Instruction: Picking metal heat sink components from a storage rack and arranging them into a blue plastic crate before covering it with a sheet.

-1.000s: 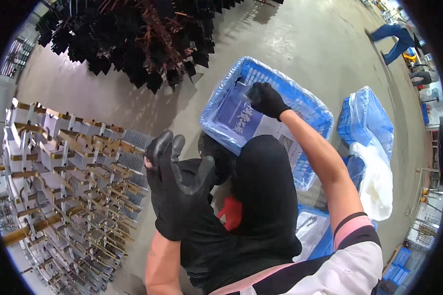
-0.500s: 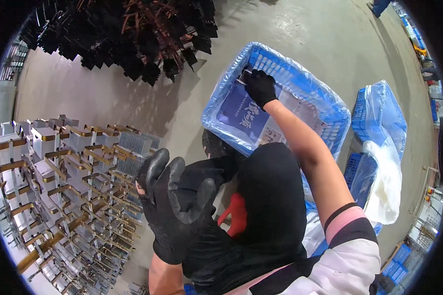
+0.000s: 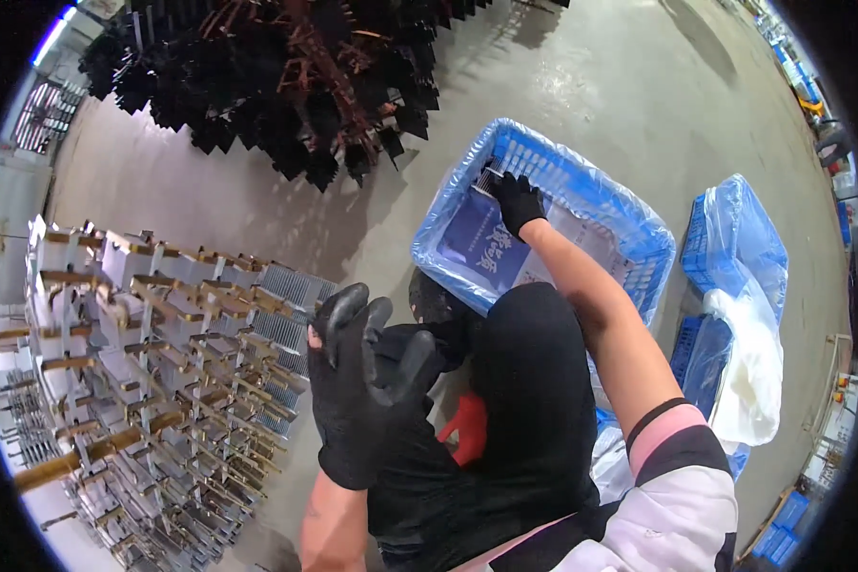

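Observation:
My right hand (image 3: 519, 204), in a black glove, reaches into the far left corner of a blue plastic basket (image 3: 591, 172) lined with clear film. Its fingers are apart, with the tips beside a finned metal piece (image 3: 488, 180) standing against the basket wall; whether they touch it is unclear. Under the hand, a printed blue-and-white sheet (image 3: 486, 238) covers the basket floor. My left hand (image 3: 362, 367), in a black coated glove, is raised over my lap with its fingers spread and curved, holding nothing.
At left, a rack (image 3: 162, 343) carries many finned metal pieces on brown hooks. Dark flat parts (image 3: 257, 86) hang at the upper left. More blue baskets (image 3: 734, 229) with film stand at right, near a white plastic bag (image 3: 748, 367). Something red (image 3: 467, 429) lies between my legs.
The view has shifted, so the basket sits lower. My right hand's fingers have spread at the finned piece and drawn slightly toward me. My left hand keeps its spread pose.

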`<state>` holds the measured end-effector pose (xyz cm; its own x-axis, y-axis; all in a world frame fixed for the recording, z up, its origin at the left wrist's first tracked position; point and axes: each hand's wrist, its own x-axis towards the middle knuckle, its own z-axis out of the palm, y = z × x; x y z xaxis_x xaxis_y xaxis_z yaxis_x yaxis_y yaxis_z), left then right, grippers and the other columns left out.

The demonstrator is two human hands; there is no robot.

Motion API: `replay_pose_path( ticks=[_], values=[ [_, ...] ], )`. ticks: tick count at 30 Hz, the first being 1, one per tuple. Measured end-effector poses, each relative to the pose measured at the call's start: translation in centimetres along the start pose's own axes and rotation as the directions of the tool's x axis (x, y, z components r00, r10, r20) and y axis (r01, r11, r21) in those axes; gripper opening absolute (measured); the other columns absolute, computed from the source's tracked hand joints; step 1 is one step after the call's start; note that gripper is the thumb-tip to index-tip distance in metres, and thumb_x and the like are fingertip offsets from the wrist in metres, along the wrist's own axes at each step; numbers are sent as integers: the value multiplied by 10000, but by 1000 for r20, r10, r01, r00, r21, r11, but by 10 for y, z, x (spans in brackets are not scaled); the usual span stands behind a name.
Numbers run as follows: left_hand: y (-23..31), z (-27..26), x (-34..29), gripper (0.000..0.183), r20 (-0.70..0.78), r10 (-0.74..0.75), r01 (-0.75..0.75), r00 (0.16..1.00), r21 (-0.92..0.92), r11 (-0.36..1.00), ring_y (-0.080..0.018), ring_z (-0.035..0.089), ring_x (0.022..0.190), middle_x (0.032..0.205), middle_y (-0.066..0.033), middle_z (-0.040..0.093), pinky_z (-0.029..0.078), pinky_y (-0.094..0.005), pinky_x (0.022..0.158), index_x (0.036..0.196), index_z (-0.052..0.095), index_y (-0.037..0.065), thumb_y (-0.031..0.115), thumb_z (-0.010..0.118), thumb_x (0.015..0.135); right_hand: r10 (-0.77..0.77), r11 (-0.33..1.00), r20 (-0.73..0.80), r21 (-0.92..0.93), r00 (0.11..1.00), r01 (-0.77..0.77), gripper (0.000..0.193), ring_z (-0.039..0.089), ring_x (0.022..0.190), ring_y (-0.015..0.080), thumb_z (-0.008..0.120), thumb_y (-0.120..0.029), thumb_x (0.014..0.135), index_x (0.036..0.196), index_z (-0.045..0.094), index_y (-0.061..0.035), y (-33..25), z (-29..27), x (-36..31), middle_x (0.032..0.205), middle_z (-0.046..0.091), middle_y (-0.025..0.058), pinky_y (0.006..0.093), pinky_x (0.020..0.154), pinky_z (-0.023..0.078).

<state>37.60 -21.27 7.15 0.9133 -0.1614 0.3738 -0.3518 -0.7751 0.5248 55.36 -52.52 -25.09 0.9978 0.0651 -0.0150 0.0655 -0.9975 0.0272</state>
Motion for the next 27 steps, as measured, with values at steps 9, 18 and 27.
replay_pose_path(
  ticks=[9,18,27],
  values=[
    [-88,-40,-107,186,-279,-340,300,898,-176,937,-228,610,940,1000,-100,650,480,-355,863,1010,631,17,175,676,923,-226,911,-324,263,919,316,430,623,1101,365,634,-233,877,1275,610,-74,20,-151,-25,1220,640,205,443,962,488],
    [-223,44,-319,273,53,-956,531,289,-840,113,-127,534,621,757,-18,554,473,-319,567,945,544,74,239,755,890,-463,602,-348,552,815,578,343,631,1082,378,646,-102,910,1242,623,-21,-134,-333,-150,1196,649,212,408,930,502],
    [-346,41,-400,444,-695,-710,944,115,-147,297,-195,500,536,728,-51,566,466,-397,536,979,547,58,391,797,826,-601,506,-202,652,773,564,305,622,1085,403,627,-89,916,1207,628,2,-159,-297,-157,1178,650,237,431,932,492]
  ],
)
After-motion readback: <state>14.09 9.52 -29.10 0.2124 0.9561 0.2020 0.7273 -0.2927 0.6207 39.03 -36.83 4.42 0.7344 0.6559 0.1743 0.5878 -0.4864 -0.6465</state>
